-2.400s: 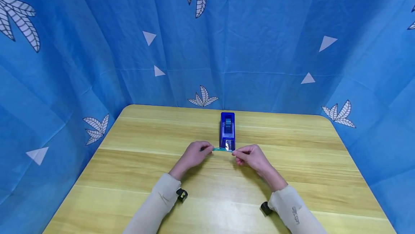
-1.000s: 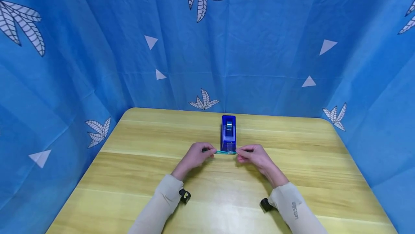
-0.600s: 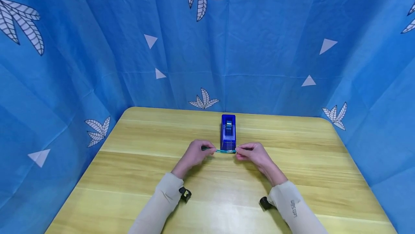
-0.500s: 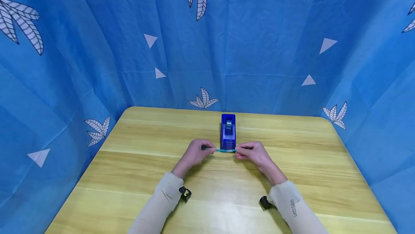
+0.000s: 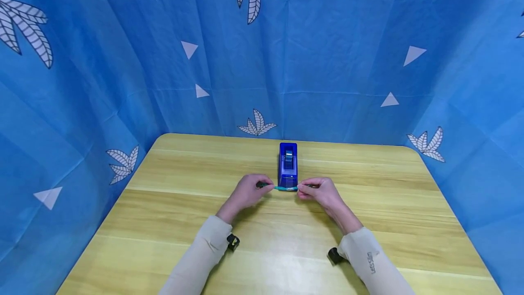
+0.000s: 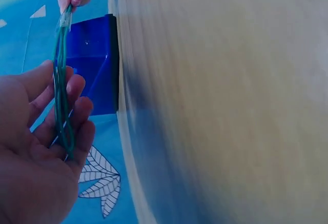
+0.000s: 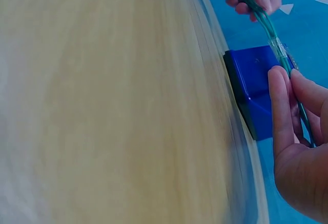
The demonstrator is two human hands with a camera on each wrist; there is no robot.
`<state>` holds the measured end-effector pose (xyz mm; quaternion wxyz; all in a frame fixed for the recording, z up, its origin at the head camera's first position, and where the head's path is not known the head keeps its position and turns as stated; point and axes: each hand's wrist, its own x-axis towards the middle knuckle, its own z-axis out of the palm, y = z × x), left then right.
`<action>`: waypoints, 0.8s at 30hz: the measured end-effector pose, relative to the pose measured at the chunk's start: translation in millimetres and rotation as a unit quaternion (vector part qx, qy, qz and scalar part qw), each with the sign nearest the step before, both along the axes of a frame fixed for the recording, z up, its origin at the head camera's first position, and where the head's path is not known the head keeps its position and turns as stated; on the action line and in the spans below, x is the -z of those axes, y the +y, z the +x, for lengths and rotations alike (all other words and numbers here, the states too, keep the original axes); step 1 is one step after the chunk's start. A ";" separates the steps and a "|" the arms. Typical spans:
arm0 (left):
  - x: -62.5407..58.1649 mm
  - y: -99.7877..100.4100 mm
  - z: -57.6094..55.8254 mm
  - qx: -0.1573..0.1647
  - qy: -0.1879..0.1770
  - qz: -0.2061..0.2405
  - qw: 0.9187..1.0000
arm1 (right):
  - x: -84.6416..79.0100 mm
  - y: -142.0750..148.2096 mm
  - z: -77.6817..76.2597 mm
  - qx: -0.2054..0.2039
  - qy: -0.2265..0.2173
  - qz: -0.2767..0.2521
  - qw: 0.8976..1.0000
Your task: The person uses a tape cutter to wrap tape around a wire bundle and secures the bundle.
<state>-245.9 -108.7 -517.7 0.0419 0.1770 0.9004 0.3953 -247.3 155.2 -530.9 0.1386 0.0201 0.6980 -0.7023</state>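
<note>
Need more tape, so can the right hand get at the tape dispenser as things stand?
Probably yes: the tape dispenser stands close to the right hand, and nothing visible blocks its top, but that hand pinches the green bundle.

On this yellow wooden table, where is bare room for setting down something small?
The yellow wooden table is bare left of the left hand, right of the right hand, and between the two black wrist cameras. Crowded: the near end of the blue plastic tape dispenser, where both hands hold the thin green cord bundle.
</note>
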 end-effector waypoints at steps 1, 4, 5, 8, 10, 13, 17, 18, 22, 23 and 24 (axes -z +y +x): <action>-0.3 1.1 0.0 0.008 0.016 -0.017 1.000 | -0.1 0.2 0.0 0.000 0.000 0.003 1.000; -3.3 6.3 0.4 0.034 0.071 -0.065 0.995 | -0.5 0.5 0.2 -0.002 0.002 0.008 1.000; -4.0 7.9 0.5 0.039 0.092 -0.082 0.992 | -0.7 0.5 0.3 -0.002 0.003 0.008 1.000; -6.4 11.6 1.1 0.048 0.143 -0.118 0.981 | -1.3 -0.1 0.6 -0.005 0.004 0.006 1.000; -7.6 13.0 1.6 0.047 0.164 -0.136 0.976 | -2.1 -0.6 1.0 -0.005 0.005 0.002 1.000; -8.6 14.1 2.2 0.044 0.176 -0.143 0.973 | -3.4 -1.1 1.8 -0.005 0.007 0.000 1.000; -7.2 14.0 1.5 0.035 0.171 -0.129 0.976 | -5.0 -1.7 2.3 -0.004 0.007 0.003 1.000; -6.7 14.0 1.2 0.034 0.168 -0.124 0.977 | -5.4 -1.6 2.5 -0.005 0.008 0.004 1.000; -6.7 14.9 0.5 0.035 0.158 -0.118 0.980 | -6.2 -2.0 3.4 -0.004 0.008 0.004 1.000; -7.1 15.4 0.6 0.038 0.157 -0.120 0.980 | -6.3 -1.9 3.6 -0.005 0.008 0.005 1.000; -7.6 16.2 0.7 0.040 0.155 -0.125 0.979 | -6.4 -1.9 3.8 -0.005 0.007 0.005 1.000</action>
